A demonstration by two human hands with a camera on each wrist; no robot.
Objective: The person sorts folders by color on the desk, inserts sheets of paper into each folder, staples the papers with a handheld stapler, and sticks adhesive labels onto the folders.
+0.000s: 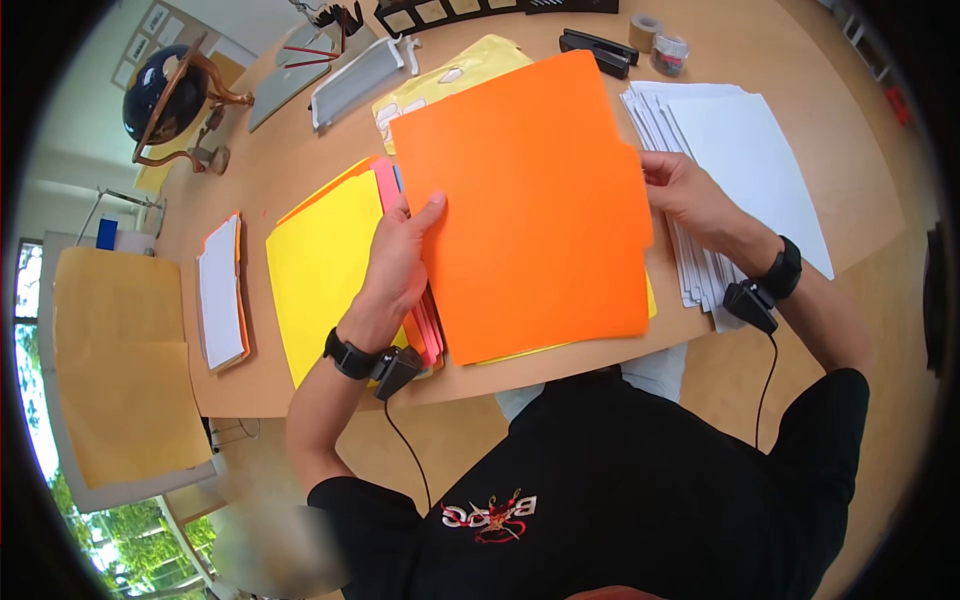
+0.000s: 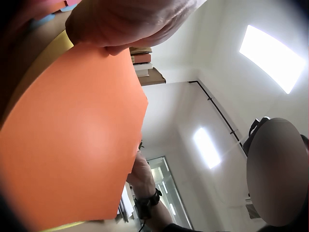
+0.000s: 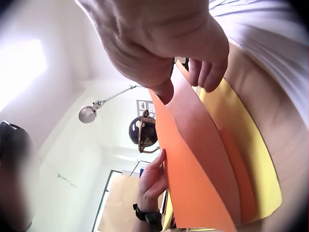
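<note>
Our left hand [image 1: 398, 255] grips an orange folder [image 1: 530, 220] by its left side, thumb flat on the front, while our right hand [image 1: 695, 200] pinches its right edge. We hold the folder tilted above the table [image 1: 840, 130], and the right wrist view shows its layers parted, with a yellow sheet [image 3: 260, 174] at the back. To our left lie a yellow folder [image 1: 320, 260] and, farther out, a narrow white-topped pile [image 1: 220, 295]; to our right, overlapping white papers [image 1: 745, 150]. Beyond sits a black stapler [image 1: 600, 50].
</note>
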